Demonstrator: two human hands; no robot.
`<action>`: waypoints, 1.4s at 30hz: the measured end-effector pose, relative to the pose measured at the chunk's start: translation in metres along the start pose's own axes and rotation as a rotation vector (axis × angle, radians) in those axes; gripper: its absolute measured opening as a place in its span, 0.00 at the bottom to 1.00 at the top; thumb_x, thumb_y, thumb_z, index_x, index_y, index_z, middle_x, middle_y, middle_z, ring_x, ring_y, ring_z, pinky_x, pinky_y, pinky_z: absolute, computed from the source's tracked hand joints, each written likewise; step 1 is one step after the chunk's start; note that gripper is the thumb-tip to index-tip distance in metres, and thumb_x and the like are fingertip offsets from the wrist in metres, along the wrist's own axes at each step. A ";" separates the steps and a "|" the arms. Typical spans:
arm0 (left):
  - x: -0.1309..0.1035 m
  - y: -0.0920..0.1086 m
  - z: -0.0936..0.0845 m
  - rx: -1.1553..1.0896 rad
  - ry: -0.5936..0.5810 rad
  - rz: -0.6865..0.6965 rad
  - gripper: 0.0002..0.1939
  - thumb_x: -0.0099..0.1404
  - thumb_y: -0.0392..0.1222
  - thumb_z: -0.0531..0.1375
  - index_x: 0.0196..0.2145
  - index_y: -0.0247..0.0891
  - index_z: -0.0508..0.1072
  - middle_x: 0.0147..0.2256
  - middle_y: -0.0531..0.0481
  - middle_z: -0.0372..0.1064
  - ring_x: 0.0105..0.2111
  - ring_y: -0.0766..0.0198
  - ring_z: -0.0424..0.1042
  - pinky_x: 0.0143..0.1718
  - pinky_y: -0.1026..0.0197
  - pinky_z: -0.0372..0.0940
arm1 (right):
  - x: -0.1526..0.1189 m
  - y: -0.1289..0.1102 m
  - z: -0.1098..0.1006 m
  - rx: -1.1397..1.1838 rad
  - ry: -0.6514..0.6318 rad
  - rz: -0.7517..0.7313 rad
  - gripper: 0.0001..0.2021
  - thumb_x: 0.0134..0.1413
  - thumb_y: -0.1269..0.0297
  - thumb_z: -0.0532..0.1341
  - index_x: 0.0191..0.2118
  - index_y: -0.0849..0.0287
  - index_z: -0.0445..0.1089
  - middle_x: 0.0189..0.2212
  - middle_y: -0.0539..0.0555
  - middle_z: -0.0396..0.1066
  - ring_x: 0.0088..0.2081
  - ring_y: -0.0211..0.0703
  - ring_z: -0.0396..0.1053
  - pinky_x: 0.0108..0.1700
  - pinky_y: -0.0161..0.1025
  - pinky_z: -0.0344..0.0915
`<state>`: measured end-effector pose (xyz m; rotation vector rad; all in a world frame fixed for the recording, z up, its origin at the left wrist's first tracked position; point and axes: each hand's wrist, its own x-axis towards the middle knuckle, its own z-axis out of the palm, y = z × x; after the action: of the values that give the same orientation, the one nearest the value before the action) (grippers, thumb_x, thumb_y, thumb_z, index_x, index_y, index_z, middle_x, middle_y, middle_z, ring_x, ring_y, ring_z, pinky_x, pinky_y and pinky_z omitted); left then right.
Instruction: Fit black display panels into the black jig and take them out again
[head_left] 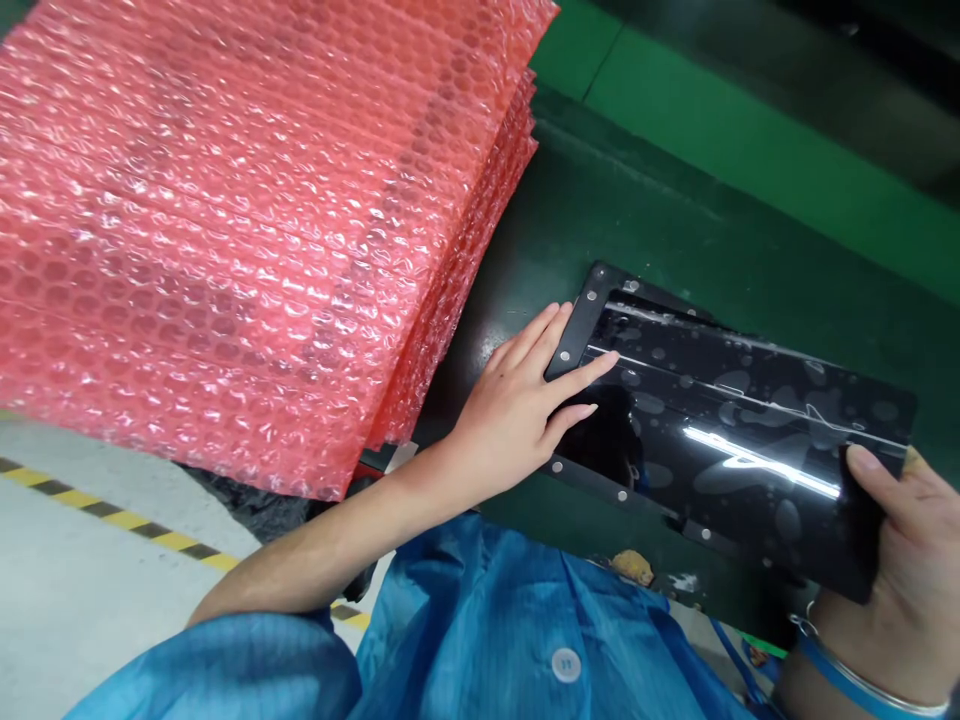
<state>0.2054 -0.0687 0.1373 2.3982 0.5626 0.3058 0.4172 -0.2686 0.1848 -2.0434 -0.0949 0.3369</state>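
Head view showed the right hand [919,540] gripping the black panel [720,420] by its right end, the left hand [517,400] spread at the other; it overlay the frame [581,322] on the table [720,250], apparently not yet squared.

Dark green table [750,270], on it pink bubble wrap [225,230], a black dotted frame [578,325] and a yellowish lump [632,566].

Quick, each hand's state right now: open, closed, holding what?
Left hand: open, fingers spread at one end of the glossy black panel.
Right hand: closed, gripping the panel's other end, thumb on top.
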 end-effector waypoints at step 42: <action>0.060 0.090 0.051 0.157 -0.315 0.487 0.27 0.74 0.52 0.53 0.66 0.42 0.63 0.68 0.41 0.54 0.68 0.45 0.56 0.65 0.38 0.55 | 0.096 0.009 -0.007 -0.711 -0.130 -0.237 0.24 0.61 0.46 0.57 0.19 0.55 0.60 0.17 0.50 0.63 0.25 0.41 0.61 0.30 0.39 0.48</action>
<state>0.3046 -0.1311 0.1607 2.6436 -0.1520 0.0831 0.5102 -0.2584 0.1614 -2.6700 -0.6045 0.3115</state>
